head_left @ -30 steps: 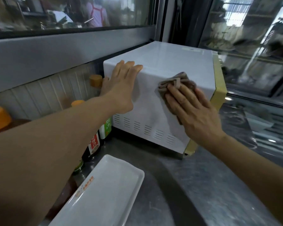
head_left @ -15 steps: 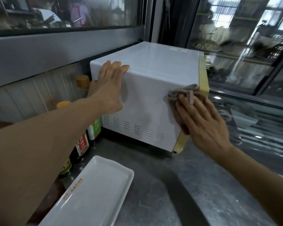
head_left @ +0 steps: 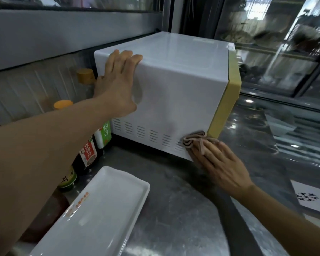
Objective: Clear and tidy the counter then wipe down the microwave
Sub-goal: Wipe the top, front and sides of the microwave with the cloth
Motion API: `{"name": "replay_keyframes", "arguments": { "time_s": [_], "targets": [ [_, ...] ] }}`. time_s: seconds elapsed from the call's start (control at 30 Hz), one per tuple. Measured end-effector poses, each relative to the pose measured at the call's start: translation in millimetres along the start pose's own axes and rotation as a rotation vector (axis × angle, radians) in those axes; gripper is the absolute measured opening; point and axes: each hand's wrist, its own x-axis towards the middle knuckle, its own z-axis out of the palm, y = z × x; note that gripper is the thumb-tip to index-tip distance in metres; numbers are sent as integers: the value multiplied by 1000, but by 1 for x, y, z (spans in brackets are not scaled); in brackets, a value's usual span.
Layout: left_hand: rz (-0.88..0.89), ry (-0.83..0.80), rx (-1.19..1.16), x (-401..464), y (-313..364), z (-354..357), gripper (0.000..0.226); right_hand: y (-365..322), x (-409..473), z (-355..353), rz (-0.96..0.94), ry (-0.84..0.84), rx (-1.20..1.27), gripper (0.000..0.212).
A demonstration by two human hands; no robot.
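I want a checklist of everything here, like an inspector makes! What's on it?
Surface: steel counter, scuffed and bare in the middle.
Job's things: white microwave with vent slots low on its side; brown cloth against its lower front corner.
Clutter: white rectangular tray; sauce bottles along the wall.
Hands: left hand flat on the microwave's side near the top edge; right hand presses the cloth.
Cables: nothing seen.
Surroundings: glass panes behind; snowflake-printed card at right.
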Motion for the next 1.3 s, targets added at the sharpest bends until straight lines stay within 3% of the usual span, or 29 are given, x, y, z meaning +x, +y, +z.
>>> {"name": "replay_keyframes", "arguments": {
  "time_s": [0.17, 0.27, 0.33, 0.43, 0.53, 0.63, 0.73, 0.83, 1.07, 1.3],
  "targets": [
    [-1, 4, -19, 0, -1, 0, 108, 43, 48, -39, 324, 288, 78, 55],
    [-3, 15, -19, 0, 0, 2, 108, 36, 56, -38, 381, 290, 117, 51],
    [5, 16, -18, 0, 0, 2, 107, 19, 44, -24, 314, 197, 115, 55],
    [28, 16, 2, 0, -3, -1, 107, -9, 21, 1, 68, 48, 70, 61],
    [81, -10, 23, 1, -6, -9, 106, -17, 13, 11, -90, 13, 22, 64],
    [151, -65, 103, 3, -17, -21, 107, -2, 17, -1, -65, 4, 18, 58],
    [79, -49, 154, 5, -34, -27, 110, 5, 25, -11, 4, -5, 47, 54],
    [52, -72, 163, 6, -45, -28, 108, -12, 50, -3, -64, 37, 40, 64],
    [49, -66, 100, 6, -46, -29, 102, -72, 161, 7, -197, 34, -2, 59],
    [19, -78, 41, 5, -43, -33, 100, -27, 76, 5, -218, -42, 11, 64]
  ]
}}
